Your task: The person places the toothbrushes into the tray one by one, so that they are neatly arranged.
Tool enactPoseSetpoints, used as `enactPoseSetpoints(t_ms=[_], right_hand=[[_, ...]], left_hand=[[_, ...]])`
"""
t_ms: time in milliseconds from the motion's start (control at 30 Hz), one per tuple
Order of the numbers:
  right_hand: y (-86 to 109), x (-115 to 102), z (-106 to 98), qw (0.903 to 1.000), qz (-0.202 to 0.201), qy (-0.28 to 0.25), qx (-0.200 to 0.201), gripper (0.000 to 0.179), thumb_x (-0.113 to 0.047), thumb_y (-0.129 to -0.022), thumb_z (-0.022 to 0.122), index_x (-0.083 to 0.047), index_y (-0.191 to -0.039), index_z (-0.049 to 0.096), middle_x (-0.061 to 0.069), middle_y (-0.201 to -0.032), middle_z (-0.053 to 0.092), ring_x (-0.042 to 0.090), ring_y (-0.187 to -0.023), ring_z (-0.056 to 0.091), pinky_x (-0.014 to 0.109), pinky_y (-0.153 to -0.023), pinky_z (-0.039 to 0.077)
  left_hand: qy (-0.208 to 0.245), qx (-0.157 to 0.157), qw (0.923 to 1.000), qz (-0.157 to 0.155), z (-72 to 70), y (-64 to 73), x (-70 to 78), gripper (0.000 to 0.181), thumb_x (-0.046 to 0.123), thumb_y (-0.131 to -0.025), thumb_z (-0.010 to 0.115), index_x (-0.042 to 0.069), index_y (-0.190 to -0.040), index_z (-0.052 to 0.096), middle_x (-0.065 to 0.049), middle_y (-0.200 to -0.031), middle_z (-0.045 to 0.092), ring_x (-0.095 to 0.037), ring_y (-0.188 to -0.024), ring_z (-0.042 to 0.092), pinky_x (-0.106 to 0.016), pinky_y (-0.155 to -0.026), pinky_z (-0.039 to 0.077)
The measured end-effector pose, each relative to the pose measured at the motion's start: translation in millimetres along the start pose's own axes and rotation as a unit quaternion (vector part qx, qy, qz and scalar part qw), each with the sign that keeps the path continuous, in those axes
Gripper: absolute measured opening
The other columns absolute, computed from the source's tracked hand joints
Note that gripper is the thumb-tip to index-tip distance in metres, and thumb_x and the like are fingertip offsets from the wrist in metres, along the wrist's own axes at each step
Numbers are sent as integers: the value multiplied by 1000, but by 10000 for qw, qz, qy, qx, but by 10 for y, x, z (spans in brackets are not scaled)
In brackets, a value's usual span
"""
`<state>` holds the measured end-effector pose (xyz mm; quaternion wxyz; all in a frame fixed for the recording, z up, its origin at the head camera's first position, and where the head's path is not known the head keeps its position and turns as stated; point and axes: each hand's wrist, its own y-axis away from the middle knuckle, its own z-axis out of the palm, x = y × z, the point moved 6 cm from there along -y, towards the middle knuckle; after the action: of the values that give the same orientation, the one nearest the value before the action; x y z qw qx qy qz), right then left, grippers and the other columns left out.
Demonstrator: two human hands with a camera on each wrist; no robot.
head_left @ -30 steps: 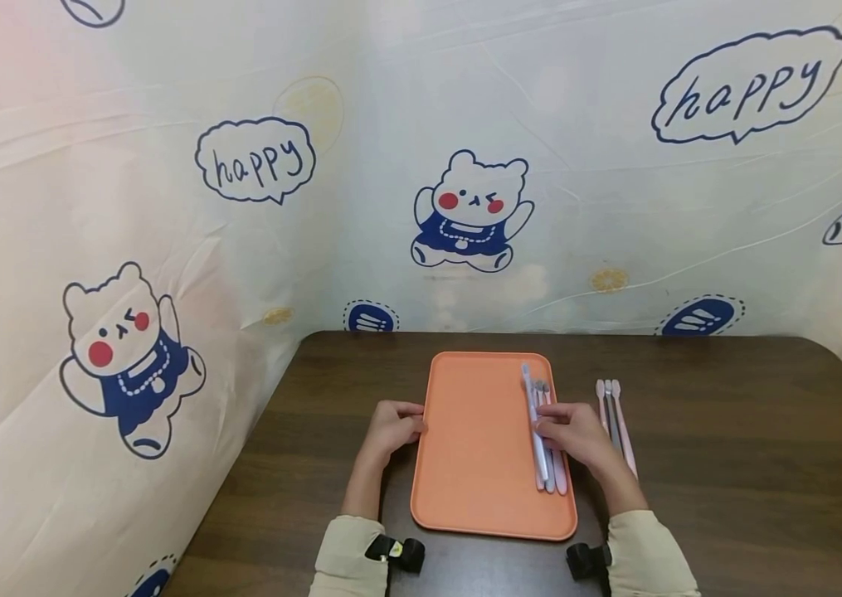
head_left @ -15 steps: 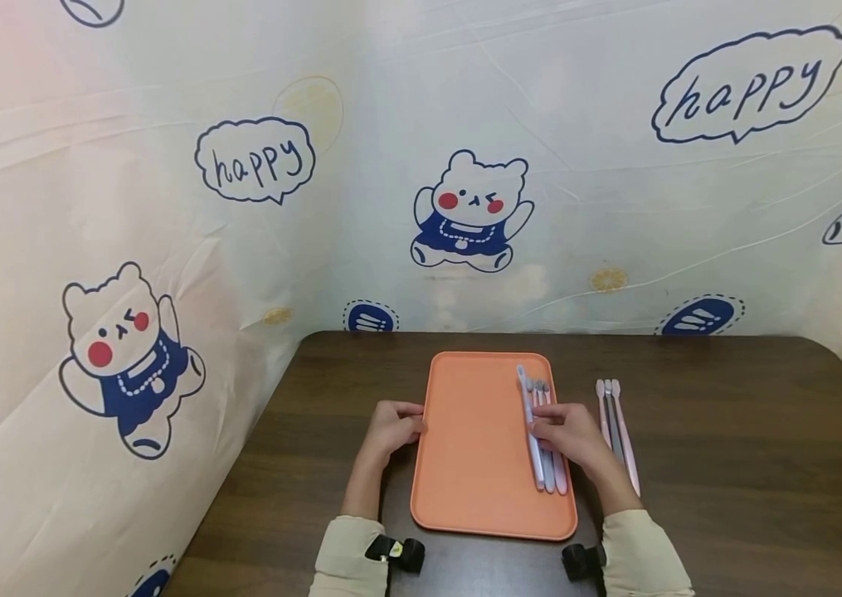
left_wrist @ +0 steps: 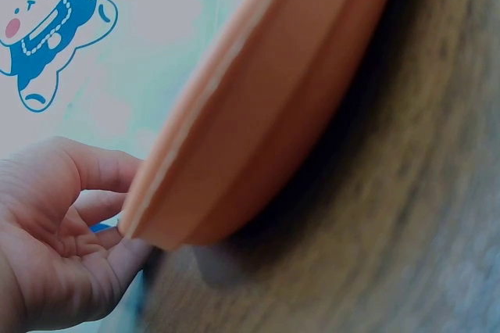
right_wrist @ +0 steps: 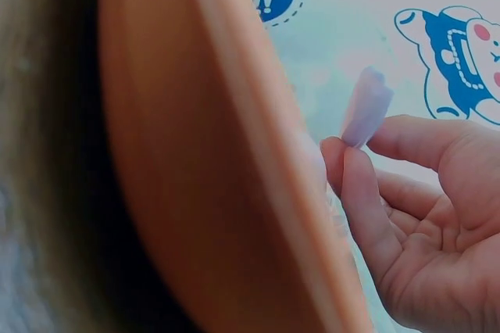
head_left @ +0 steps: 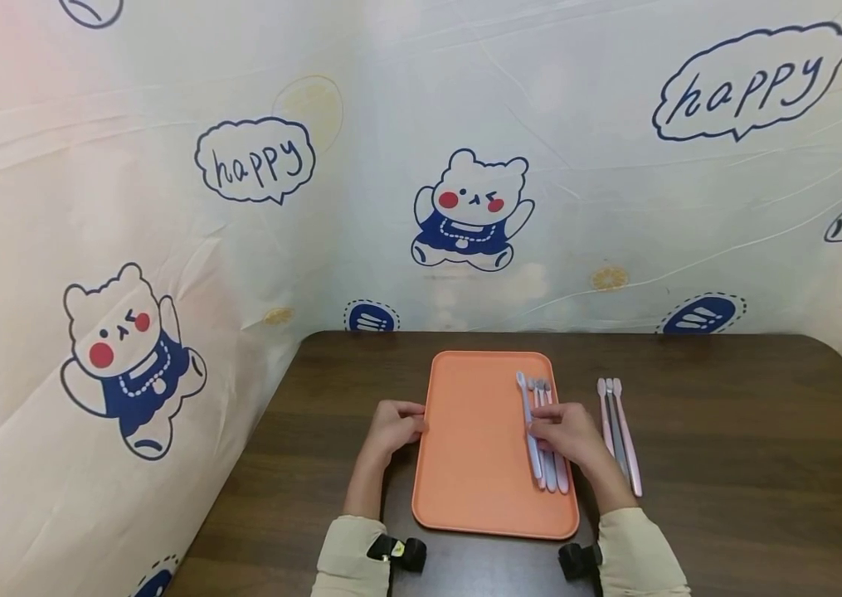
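Note:
An orange tray [head_left: 473, 448] lies on the table, and my left hand [head_left: 392, 427] pinches its left rim. In the left wrist view the fingers [left_wrist: 109, 169] bend round the tray's edge [left_wrist: 226, 137]. Between the thumb and fingers of my right hand [head_left: 571, 431] is a pale purple toothbrush [head_left: 523, 398], held over the tray's right side. The right wrist view shows this toothbrush [right_wrist: 367, 106] end-on, above the tray rim [right_wrist: 258, 137]. Just right of it, partly covered by my hand, several pink and grey-blue toothbrushes [head_left: 551, 474] lie side by side on the tray.
Three more toothbrushes [head_left: 620, 431], pink and grey, lie on the dark wooden table [head_left: 749, 464] right of the tray, close to my right forearm. Behind the table hangs a pale printed curtain [head_left: 577, 99] with bears and lettering.
My right hand has shifted slightly left with the purple toothbrush, moving it off the toothbrushes beside it. The left hand and the tray have stayed put.

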<state>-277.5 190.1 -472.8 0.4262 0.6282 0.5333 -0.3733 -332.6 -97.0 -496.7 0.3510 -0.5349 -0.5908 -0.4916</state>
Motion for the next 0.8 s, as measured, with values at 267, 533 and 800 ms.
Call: enactPoseSetpoints(t_ms=[267, 533, 800], right_hand=[[23, -10, -10, 9989, 116, 388, 219, 35, -8, -86, 70, 10, -116, 70, 22, -99, 76, 11, -65, 69, 29, -61, 60], [7, -19, -25, 9983, -17, 485, 316, 33, -7, -87, 69, 8, -116, 70, 13, -85, 76, 8, -58, 64, 25, -55, 55], [-20, -2, -73, 9991, -81, 315, 255, 35, -8, -92, 64, 9, -123, 66, 13, -85, 74, 9, -60, 63, 24, -56, 55]], left_hand=[[24, -15, 10000, -9, 15, -4, -10, 32, -3, -83, 66, -8, -114, 72, -20, -104, 74, -14, -82, 71, -29, -71, 61], [19, -11, 10000, 19, 16, -6, 1, 32, -2, -83, 66, -8, -114, 72, -20, -103, 74, -14, -81, 71, -29, -71, 61], [3, 29, 10000, 13, 4, -3, 7, 32, -2, -83, 66, -8, -114, 72, -20, -102, 75, -14, -80, 71, -29, -70, 61]])
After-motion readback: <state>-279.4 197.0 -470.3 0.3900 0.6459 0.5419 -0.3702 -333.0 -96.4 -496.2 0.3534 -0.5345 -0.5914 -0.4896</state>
